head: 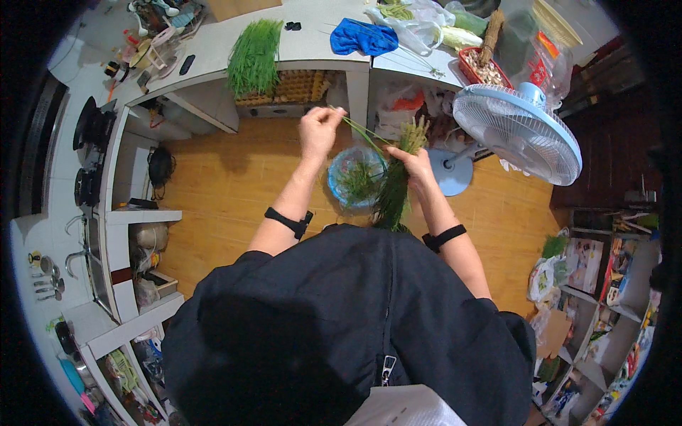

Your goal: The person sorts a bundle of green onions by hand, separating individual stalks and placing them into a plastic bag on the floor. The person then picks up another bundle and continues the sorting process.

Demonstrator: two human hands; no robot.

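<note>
My right hand (414,162) grips a thick bunch of green leafy stalks (393,189), with pale root ends up and dark leaves hanging down. To its left, my left hand (322,128) pinches the end of a few thin green stalks (364,131) that stretch across to the bunch. Below and between the hands, a lined blue basin (331,183) on the floor holds loose green scraps (358,178). A larger pile of long green stalks (256,56) lies on the white counter ahead and droops over its front edge.
A standing fan (519,136) is close at the right, its round base (451,171) beside the basin. On the counter (314,56) lie a blue cloth (364,37), plastic bags of vegetables (413,29) and a red basket of garlic (484,69). Egg trays (299,87) sit below it.
</note>
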